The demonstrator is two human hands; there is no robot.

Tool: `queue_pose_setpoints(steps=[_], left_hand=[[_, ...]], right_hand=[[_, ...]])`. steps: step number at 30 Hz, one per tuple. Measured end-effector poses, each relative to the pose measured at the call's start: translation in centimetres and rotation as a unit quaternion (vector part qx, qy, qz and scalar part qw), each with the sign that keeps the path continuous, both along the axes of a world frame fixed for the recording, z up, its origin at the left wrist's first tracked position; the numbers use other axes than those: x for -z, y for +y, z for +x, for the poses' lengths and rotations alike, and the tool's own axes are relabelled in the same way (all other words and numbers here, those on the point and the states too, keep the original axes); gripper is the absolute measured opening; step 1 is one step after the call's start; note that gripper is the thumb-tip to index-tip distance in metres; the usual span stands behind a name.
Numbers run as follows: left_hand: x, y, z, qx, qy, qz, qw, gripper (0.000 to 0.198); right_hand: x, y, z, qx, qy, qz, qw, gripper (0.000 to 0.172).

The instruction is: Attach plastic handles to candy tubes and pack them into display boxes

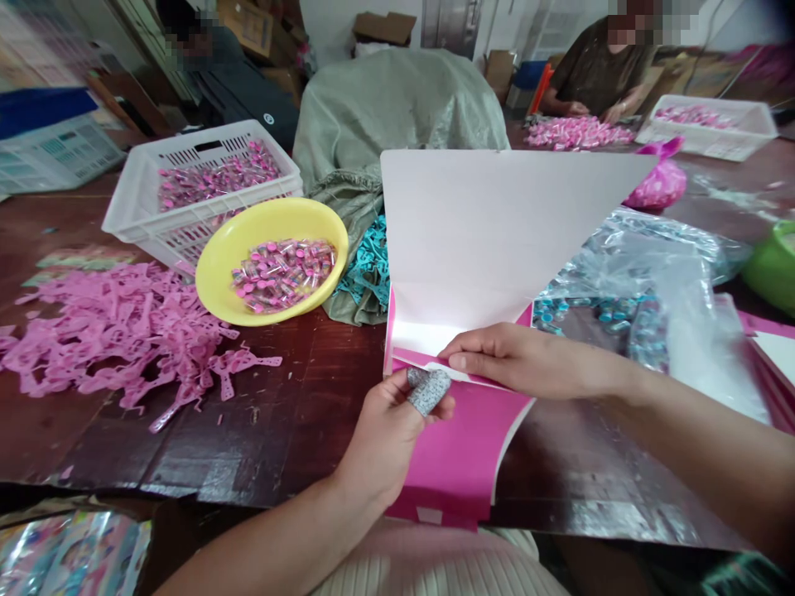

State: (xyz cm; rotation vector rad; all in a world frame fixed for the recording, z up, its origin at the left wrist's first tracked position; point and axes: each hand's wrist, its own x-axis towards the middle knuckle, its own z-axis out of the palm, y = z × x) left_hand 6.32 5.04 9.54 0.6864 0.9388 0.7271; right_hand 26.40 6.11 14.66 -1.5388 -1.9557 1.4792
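A pink and white card sheet (484, 240) stands partly folded at the table's near edge, its white side facing me and a pink flap (460, 447) lying toward me. My left hand (388, 434), with a grey cot on the thumb, pinches the left edge of the pink flap. My right hand (522, 360) lies flat with fingers together, pressing along the fold line of the card.
A yellow bowl (224, 257) of pink-capped vials sits left of the card, behind it a white crate (142, 186) with more. Pink plastic pieces (118, 331) cover the left. Teal pieces (366, 265), a grey sack (397, 108) and clear bags (652, 281) lie behind. Two other people sit at the far side.
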Motion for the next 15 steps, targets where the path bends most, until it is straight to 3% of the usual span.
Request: queue_pose_setpoints(steps=[4,6,7,8,9,11,12,13,14,15], left_hand=[[0.2,-0.3,0.2,0.023,0.03,0.074,0.997,0.01],[0.3,-0.5,-1.5,0.065,0.097,0.175,0.978,0.007],[0.5,-0.5,-3.0,0.08,0.14,0.262,0.952,0.007],[1.0,-0.2,-4.9,0.085,0.185,0.362,0.909,0.01],[1.7,0.3,-7.2,0.063,0.213,0.499,0.838,0.02],[3.8,1.7,-11.7,0.03,0.254,0.743,0.619,0.038],[5.1,2.4,-13.6,0.015,0.272,0.81,0.519,0.036],[6.3,3.0,-15.1,0.016,0.276,0.852,0.445,0.036],[7.5,3.4,-15.9,0.04,0.278,0.873,0.398,0.04],[8.4,3.7,-16.2,0.059,0.275,0.88,0.383,0.044]], right_hand=[[-0.3,-0.6,-0.5,0.009,0.046,-0.017,0.999,0.044],[-0.6,-0.8,0.2,0.034,0.091,-0.042,0.994,0.043],[-1.0,-1.1,0.9,0.061,0.103,-0.053,0.991,0.043],[-1.4,-1.4,1.7,0.098,0.109,-0.064,0.987,0.044],[-1.9,-1.8,2.7,0.145,0.117,-0.072,0.98,0.044],[-2.7,-2.9,4.6,0.259,0.146,-0.078,0.952,0.049],[-2.8,-3.5,5.3,0.318,0.163,-0.073,0.931,0.054],[-2.8,-4.0,5.8,0.37,0.178,-0.065,0.909,0.06],[-2.6,-4.4,6.1,0.412,0.189,-0.059,0.889,0.066],[-2.2,-4.7,6.2,0.441,0.194,-0.057,0.874,0.07]])
